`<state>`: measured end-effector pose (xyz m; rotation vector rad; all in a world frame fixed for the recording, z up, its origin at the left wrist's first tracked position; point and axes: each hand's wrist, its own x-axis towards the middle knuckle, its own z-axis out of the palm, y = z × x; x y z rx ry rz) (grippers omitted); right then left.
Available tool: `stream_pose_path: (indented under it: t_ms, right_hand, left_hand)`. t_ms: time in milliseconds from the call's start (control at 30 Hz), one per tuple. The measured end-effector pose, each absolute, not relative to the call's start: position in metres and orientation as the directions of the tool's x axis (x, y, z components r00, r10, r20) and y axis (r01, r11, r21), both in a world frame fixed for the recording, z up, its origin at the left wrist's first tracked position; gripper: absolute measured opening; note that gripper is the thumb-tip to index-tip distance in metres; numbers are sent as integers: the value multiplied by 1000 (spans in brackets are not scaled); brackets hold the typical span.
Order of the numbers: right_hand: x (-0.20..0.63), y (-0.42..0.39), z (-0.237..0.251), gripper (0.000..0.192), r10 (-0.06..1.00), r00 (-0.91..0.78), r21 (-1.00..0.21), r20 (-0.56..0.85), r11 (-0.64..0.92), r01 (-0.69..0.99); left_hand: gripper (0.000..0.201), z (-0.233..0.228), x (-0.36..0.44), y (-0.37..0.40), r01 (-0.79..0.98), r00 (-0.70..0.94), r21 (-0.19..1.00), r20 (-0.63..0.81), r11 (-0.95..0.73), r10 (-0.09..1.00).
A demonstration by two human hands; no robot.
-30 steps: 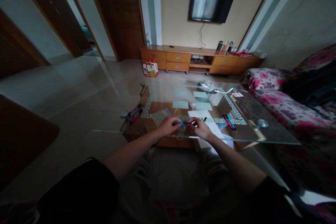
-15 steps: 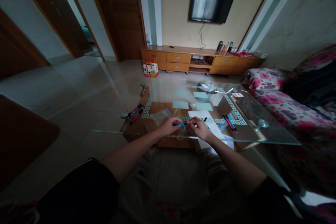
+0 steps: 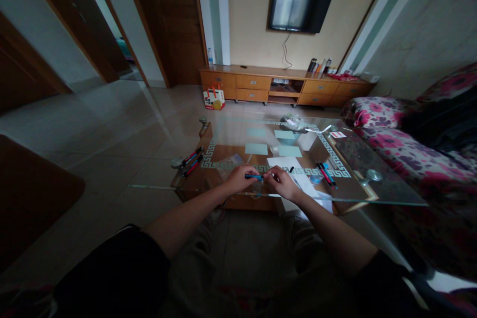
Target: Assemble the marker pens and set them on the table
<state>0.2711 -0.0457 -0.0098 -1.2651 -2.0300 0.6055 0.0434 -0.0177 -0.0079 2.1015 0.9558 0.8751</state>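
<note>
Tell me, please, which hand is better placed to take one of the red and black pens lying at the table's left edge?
Left. The left hand is on the side of those pens, while the right hand would have to cross over it. Both hands grip the blue pen.

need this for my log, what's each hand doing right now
Left hand: closed on the blue pen.
Right hand: fingers pinched at the pen's other end, above the glass table.
</note>
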Motion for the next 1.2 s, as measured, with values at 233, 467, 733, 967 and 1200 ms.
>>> stream_pose_path:
  t_ms: [233, 467, 733, 967, 1200]
  right_hand:
    - [269, -48, -5, 36, 871, -383, -636, 307, 487, 599]
    - [268, -49, -4, 29, 865, -379, -617, 328, 500, 608]
    - [270, -48, -2, 35, 839, -431, -586, 332, 542, 602]
    - [266, -51, -3, 22, 861, -373, -628, 346, 508, 589]
    - [266, -51, 1, 18, 867, -344, -639, 360, 498, 586]
  left_hand:
    - [12, -9, 44, -17, 364, 498, 781, 297, -507, 815]
    - [13, -11, 43, -16, 352, 486, 808, 274, -473, 830]
    - [17, -12, 44, -14, 377, 483, 842, 178, -387, 857]
    - [21, -8, 44, -15, 365, 489, 815, 243, -450, 837]
    - [26, -13, 44, -19, 288, 579, 858, 198, -426, 791]
